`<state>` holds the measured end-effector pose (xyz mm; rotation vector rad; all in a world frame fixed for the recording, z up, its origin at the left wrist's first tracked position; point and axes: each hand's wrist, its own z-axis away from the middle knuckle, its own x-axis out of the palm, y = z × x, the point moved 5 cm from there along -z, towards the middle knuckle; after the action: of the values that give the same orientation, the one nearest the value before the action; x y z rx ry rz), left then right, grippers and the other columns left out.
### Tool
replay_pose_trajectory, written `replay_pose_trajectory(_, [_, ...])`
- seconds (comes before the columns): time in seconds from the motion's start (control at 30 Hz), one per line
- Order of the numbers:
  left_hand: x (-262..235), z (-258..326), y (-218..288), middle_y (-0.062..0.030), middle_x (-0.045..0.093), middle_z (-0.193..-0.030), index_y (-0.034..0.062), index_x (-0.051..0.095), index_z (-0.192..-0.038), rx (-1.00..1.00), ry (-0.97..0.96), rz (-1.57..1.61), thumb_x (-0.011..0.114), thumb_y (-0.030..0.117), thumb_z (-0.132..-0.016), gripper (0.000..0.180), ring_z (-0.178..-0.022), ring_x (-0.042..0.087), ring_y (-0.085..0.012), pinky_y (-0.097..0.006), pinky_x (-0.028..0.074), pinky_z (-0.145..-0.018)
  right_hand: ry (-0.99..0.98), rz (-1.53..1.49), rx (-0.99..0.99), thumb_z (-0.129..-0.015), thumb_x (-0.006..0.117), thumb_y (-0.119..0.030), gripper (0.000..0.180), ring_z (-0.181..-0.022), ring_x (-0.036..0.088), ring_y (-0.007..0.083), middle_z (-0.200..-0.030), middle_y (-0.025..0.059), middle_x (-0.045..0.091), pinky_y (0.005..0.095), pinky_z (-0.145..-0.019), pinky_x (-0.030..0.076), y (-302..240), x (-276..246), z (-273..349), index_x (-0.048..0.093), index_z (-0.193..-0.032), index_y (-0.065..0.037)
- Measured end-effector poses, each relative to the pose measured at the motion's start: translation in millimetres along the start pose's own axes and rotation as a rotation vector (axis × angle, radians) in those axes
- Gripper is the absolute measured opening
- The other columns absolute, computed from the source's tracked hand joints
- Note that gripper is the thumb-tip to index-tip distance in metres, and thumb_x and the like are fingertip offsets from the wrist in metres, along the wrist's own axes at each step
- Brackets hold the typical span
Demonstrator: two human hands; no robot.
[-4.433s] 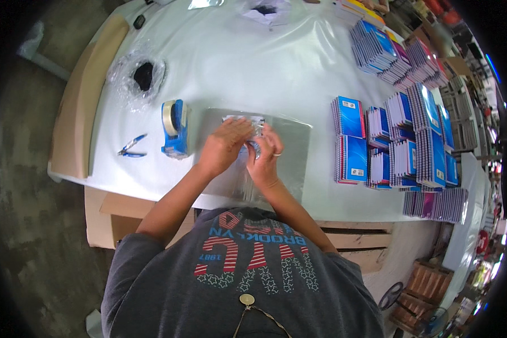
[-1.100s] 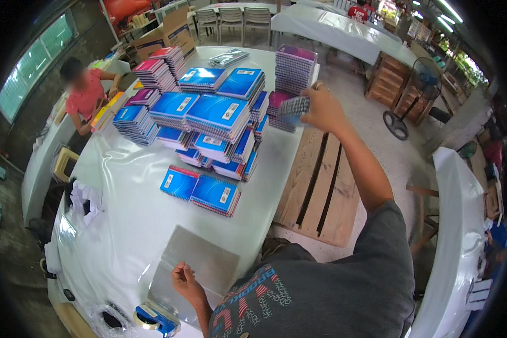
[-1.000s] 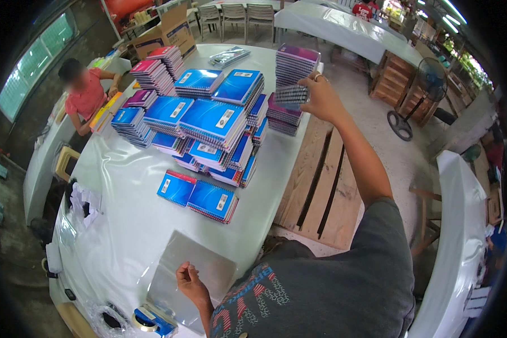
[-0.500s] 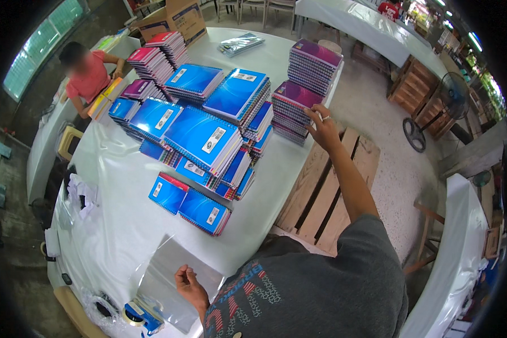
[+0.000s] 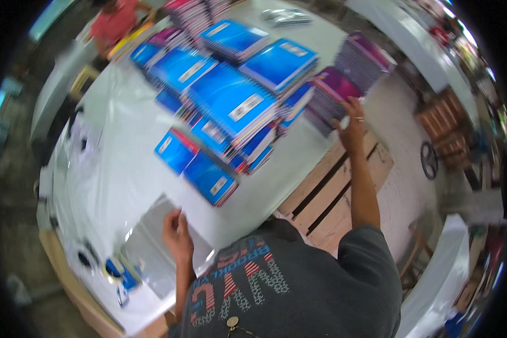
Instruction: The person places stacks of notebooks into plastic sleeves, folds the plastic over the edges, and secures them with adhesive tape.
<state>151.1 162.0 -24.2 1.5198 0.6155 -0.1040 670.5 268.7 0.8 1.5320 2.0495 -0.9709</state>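
My right hand [image 5: 352, 125] is at the near right end of a stack of spiral notebooks with purple covers [image 5: 337, 84]. Its fingers are apart, with a ring on one of them; blur hides whether the fingertips touch the stack. Low on the left, my left hand [image 5: 178, 235] hovers over clear plastic sleeves [image 5: 152, 256] lying on the table. Its fingers are loosely bent, with a gap by the thumb, and nothing shows in them. Between the hands are piles of blue spiral notebooks [image 5: 231, 104] and two low blue piles [image 5: 208, 177] nearer me.
A second purple stack [image 5: 363, 59] stands behind the first. A blue tape dispenser [image 5: 121, 273] sits by the sleeves on the white-covered table [image 5: 115, 169]. A wooden pallet [image 5: 335, 191] lies to the right. Across the table is a person in a red shirt [image 5: 112, 25].
The view has shifted and blurred, with the notebook piles now higher and further right. My left hand has risen slightly and turned its fingers upward. My right hand stays beside the purple stack.
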Motion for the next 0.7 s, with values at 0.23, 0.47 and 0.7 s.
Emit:
replay_pose_trajectory(0.23, [33, -33, -23, -0.0122, 0.060, -0.102, -0.0006, 0.054, -0.118, -0.281, -0.096, 0.092, 0.061, 0.024, -0.086, 0.041, -0.089, 0.058, -0.0190, -0.030, 0.048, -0.073, 0.254, 0.128, -0.111, -0.074, 0.070, -0.008, 0.055, -0.119, 0.042, 0.0364, -0.126, 0.0183, 0.046, 0.0483, -0.100, 0.031, -45, -1, 43, 0.045, -0.123, -0.003])
replay_pose_trajectory(0.47, [90, -27, -49, -0.0213, 0.040, -0.134, -0.0079, 0.014, -0.140, -0.686, -0.141, 0.501, 0.067, 0.035, -0.080, 0.091, -0.123, 0.041, -0.0316, -0.043, 0.042, -0.096, -0.821, -0.783, 0.179, -0.083, 0.064, -0.020, 0.046, -0.117, 0.050, 0.0289, -0.124, 0.0146, 0.054, 0.0390, -0.099, 0.038, -191, 69, 166, 0.051, -0.125, -0.006])
replay_pose_trajectory(0.7, [111, -35, -41, -0.0157, 0.050, -0.119, -0.0058, 0.030, -0.133, -0.597, -0.209, 0.476, 0.061, 0.026, -0.086, 0.065, -0.103, 0.054, -0.0224, -0.032, 0.044, -0.086, -0.676, -0.859, 0.544, -0.087, 0.058, -0.036, 0.074, -0.126, 0.037, 0.0351, -0.134, 0.0282, 0.037, 0.0434, -0.104, 0.027, -261, 114, 153, 0.025, -0.138, 0.006])
